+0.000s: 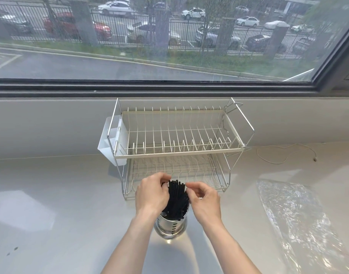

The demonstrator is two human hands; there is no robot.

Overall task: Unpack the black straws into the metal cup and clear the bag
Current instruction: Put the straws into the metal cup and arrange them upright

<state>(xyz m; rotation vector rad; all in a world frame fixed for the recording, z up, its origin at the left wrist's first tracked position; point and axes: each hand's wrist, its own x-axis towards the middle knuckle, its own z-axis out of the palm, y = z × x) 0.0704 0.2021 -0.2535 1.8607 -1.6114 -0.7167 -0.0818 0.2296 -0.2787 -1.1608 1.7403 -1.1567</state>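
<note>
At the far left the pale glossy countertop [51, 194] lies bare apart from a few dark specks near its front edge. Moving in, the left hand [152, 194] curls its fingers against the left flank of the bundle of thin black plastic straws [176, 196], pinching lightly near the tips, a partial grasp on the straws more than a clenched fist. The straws stand nearly upright, fanned a little, in the perforated shiny metal cup [170, 226], which sits on the counter just in front of the white two-tier wire dish rack [179, 139]. The right hand [204, 200] hovers at the bundle's right side with thumb and forefinger bent toward each other; whether they touch a straw or are released is hard to tell from this angle. To do this step well, it seems wise to gather the loose tops from both sides, let the straws settle to the cup's bottom, and avoid tipping the narrow cup. Further right the crumpled clear plastic bag [300, 218] lies flat on the counter, well apart from the cup and yet to be cleared, and a thin white cable [284, 153] curls behind it. No brand, label or writing can be read anywhere.
</note>
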